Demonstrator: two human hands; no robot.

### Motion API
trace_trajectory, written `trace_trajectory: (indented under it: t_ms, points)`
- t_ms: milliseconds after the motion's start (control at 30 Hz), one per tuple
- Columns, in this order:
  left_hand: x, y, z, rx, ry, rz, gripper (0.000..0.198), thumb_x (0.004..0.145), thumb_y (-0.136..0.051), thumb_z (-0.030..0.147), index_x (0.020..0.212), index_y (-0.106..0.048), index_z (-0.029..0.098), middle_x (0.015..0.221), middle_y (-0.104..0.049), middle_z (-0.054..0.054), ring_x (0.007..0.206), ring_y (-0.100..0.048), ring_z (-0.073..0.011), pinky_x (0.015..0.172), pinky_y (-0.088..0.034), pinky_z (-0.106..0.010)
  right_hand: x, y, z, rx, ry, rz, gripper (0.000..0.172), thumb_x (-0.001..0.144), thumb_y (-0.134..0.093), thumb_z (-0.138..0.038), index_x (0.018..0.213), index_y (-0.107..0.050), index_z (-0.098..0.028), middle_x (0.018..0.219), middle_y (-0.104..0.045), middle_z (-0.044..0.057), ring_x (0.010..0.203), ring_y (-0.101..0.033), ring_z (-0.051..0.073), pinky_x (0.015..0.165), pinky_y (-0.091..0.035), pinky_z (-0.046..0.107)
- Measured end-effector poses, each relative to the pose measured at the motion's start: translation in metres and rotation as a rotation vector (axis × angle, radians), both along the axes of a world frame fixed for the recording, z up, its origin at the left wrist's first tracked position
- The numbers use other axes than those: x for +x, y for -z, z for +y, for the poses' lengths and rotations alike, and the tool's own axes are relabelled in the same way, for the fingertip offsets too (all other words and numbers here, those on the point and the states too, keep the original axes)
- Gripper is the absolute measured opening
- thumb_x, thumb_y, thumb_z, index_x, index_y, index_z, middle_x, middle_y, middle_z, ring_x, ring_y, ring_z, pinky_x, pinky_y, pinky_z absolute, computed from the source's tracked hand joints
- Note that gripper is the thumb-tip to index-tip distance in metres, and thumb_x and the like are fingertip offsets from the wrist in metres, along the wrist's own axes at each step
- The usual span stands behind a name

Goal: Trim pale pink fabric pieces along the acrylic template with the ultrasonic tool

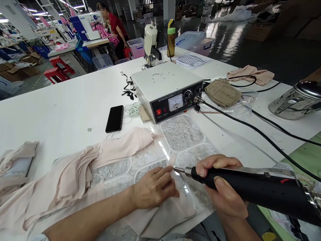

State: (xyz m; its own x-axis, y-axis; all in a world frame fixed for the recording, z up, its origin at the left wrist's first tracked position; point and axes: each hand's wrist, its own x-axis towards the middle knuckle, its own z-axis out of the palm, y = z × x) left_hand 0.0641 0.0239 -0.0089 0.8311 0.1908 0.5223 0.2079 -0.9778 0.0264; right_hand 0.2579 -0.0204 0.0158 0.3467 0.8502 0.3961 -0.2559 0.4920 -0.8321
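Our right hand (227,200) wraps its fingers round the black tool (266,189), its tip (182,170) just beside our left hand (156,189), which rests on pink cloth (170,217) over the counter (71,114); pinching or not, we cannot tell. One slip could jab that hand.

My left hand (158,187) could pass leftward beyond the phone (114,119) over open tabletop (58,110), but the stacked pink fabric (75,175) lies in between, the control box (165,87) blocks the way forward, and the black cable (255,129) crosses the space ahead of my right hand (230,203) and its tool (265,191).
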Motion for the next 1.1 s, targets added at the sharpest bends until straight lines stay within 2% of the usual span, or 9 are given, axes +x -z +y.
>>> trace_trajectory:
  t_ms: [467,567,667,733,800,867,1000,1100]
  points:
    - [-0.002,0.003,0.000,-0.010,0.003,0.011,0.021,0.095,-0.058,0.026,0.082,-0.059,0.010,0.073,-0.059,-0.005,0.099,-0.067,-0.0265,0.079,-0.059,-0.033,0.000,0.002,0.002,0.026,-0.034,-0.041,0.008,0.082,-0.060,-0.024,0.087,-0.054,-0.022,0.081,-0.057,0.001,0.064,-0.058,0.014,0.060,-0.052,0.035]
    - [-0.001,0.003,0.000,-0.041,-0.008,0.013,0.023,0.096,-0.056,0.029,0.083,-0.059,0.011,0.072,-0.059,-0.004,0.094,-0.068,-0.0232,0.080,-0.058,-0.032,0.001,0.003,0.001,0.025,-0.011,0.003,0.009,0.081,-0.060,-0.024,0.088,-0.055,-0.022,0.081,-0.057,0.001,0.064,-0.057,0.014,0.061,-0.051,0.036]
    - [-0.004,-0.005,0.000,-0.140,-0.034,0.029,0.023,0.099,-0.050,0.030,0.089,-0.060,0.013,0.079,-0.063,-0.005,0.093,-0.067,-0.0192,0.084,-0.057,-0.031,0.005,0.002,-0.004,0.027,0.051,0.099,0.012,0.077,-0.059,-0.022,0.089,-0.058,-0.021,0.080,-0.057,0.002,0.060,-0.054,0.014,0.058,-0.050,0.036]
    - [-0.012,-0.013,-0.004,-0.217,-0.096,0.030,0.022,0.101,-0.044,0.027,0.097,-0.061,0.013,0.090,-0.065,-0.008,0.095,-0.065,-0.0191,0.083,-0.056,-0.031,0.010,0.001,-0.011,0.025,0.125,0.155,0.015,0.072,-0.058,-0.020,0.087,-0.059,-0.020,0.077,-0.057,0.001,0.057,-0.053,0.014,0.055,-0.047,0.034]
    - [-0.023,-0.021,-0.013,-0.292,-0.215,0.030,0.023,0.101,-0.041,0.025,0.105,-0.060,0.014,0.096,-0.063,-0.010,0.089,-0.064,-0.0180,0.077,-0.055,-0.030,0.017,0.001,-0.020,0.001,0.199,0.187,0.017,0.067,-0.056,-0.019,0.083,-0.059,-0.020,0.073,-0.056,0.001,0.056,-0.052,0.014,0.053,-0.044,0.033]
    - [-0.034,-0.026,-0.026,-0.365,-0.327,0.063,0.026,0.101,-0.043,0.034,0.109,-0.059,0.015,0.096,-0.061,-0.010,0.083,-0.061,-0.0182,0.072,-0.054,-0.030,0.023,0.002,-0.028,-0.035,0.249,0.204,0.018,0.062,-0.054,-0.019,0.080,-0.059,-0.020,0.070,-0.055,0.000,0.054,-0.050,0.014,0.052,-0.043,0.032]
    - [-0.049,-0.025,-0.055,-0.411,-0.445,0.137,0.035,0.094,-0.052,0.048,0.101,-0.059,0.014,0.093,-0.057,-0.009,0.079,-0.054,-0.0206,0.070,-0.050,-0.034,0.031,0.005,-0.039,-0.083,0.285,0.254,0.020,0.059,-0.052,-0.019,0.078,-0.059,-0.020,0.068,-0.052,-0.002,0.053,-0.047,0.013,0.053,-0.042,0.032]
    - [-0.050,-0.020,-0.069,-0.433,-0.482,0.151,0.023,0.096,-0.050,0.037,0.092,-0.056,0.015,0.092,-0.057,-0.008,0.078,-0.052,-0.0204,0.071,-0.048,-0.034,0.031,0.007,-0.043,-0.058,0.283,0.232,0.019,0.060,-0.050,-0.019,0.078,-0.059,-0.020,0.068,-0.053,-0.001,0.053,-0.047,0.013,0.052,-0.041,0.032]
